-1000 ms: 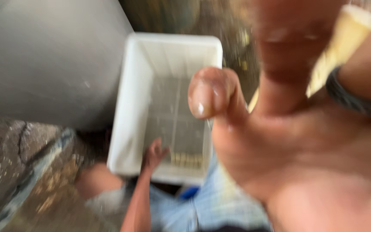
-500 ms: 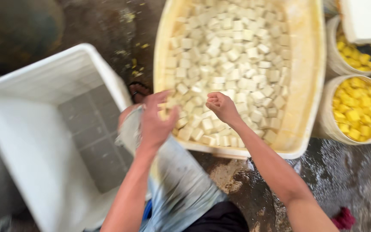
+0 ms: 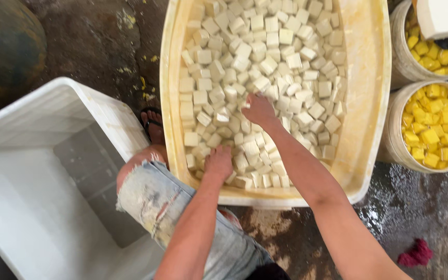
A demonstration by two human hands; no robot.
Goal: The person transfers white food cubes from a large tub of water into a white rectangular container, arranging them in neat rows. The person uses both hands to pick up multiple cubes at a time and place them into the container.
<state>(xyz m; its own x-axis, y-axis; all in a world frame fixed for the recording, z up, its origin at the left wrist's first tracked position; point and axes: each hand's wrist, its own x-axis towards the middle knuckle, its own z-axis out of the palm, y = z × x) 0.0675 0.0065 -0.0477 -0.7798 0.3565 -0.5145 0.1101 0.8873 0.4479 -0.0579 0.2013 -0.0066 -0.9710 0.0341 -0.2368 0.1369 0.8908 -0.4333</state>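
Hands first: your left hand (image 3: 219, 162) lies palm down on the white cubes (image 3: 265, 67) near the front edge of the cream tub (image 3: 370, 103), fingers curled down among the pieces, and the camera cannot see whether it has closed on any of them. Your right hand (image 3: 258, 109) is farther in, near the middle of the tub, also knuckles up with its fingertips pressed into the heap; whether it grips a cube is hidden as well. The cubes fill the tub in a loose, jumbled layer, packed edge to edge and touching both hands. Your knee in torn, faded jeans (image 3: 156, 199) sits just beside the tub's near left corner, and your sandalled foot (image 3: 153, 124) rests on the wet, dark floor (image 3: 99, 41) between the tub and the white plastic crate (image 3: 53, 171) at your left. That crate stands open, close against your leg. On the right, two round buckets (image 3: 390, 140) hold yellow cubes (image 3: 434, 124), the nearer one just beside the tub's right wall. A red rag (image 3: 416, 253) lies on the floor at lower right, well apart from both hands.
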